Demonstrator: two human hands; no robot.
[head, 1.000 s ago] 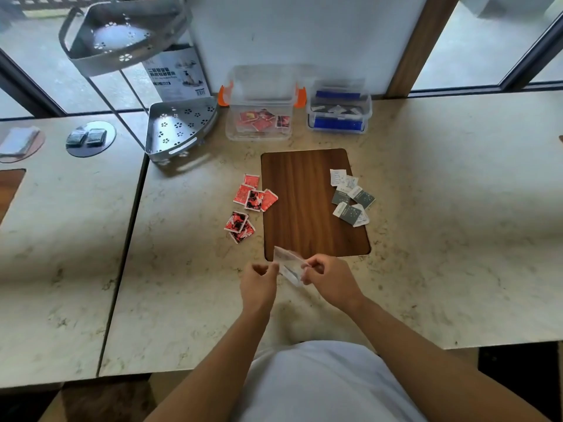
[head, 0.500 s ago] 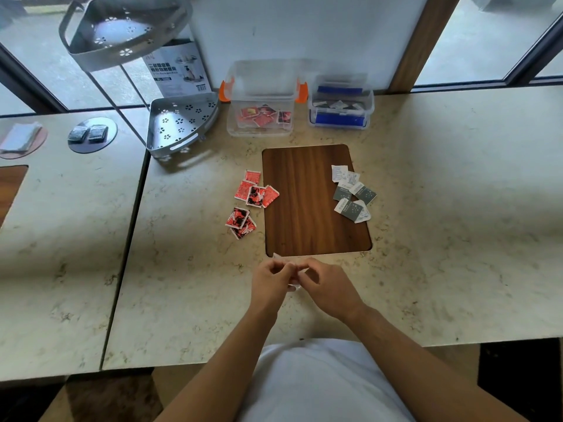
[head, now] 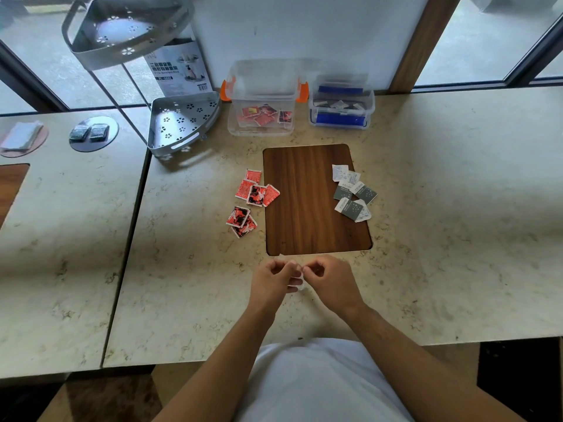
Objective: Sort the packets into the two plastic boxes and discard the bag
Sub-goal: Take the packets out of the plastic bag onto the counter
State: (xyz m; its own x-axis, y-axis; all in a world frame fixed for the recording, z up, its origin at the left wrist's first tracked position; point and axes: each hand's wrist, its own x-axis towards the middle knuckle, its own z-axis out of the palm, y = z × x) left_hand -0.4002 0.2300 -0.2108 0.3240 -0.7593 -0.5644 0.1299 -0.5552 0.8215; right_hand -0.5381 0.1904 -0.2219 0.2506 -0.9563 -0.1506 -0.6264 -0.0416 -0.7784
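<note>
My left hand and my right hand are pressed together near the table's front, both closed on a small clear plastic bag, crumpled and mostly hidden between the fingers. Several red packets lie left of the wooden inlay, with more just below. Several grey and white packets lie on the inlay's right side. At the back stand a clear box with orange clips holding red packets, and a blue-clipped box holding grey and white ones.
A metal corner shelf rack and its cardboard carton stand back left. The dark wooden inlay lies in the tabletop's middle. A second table at the left carries a round dark coaster with two small packets.
The flat bag held between my hands has been scrunched up small; my hands closed together over it and drew slightly toward me.
</note>
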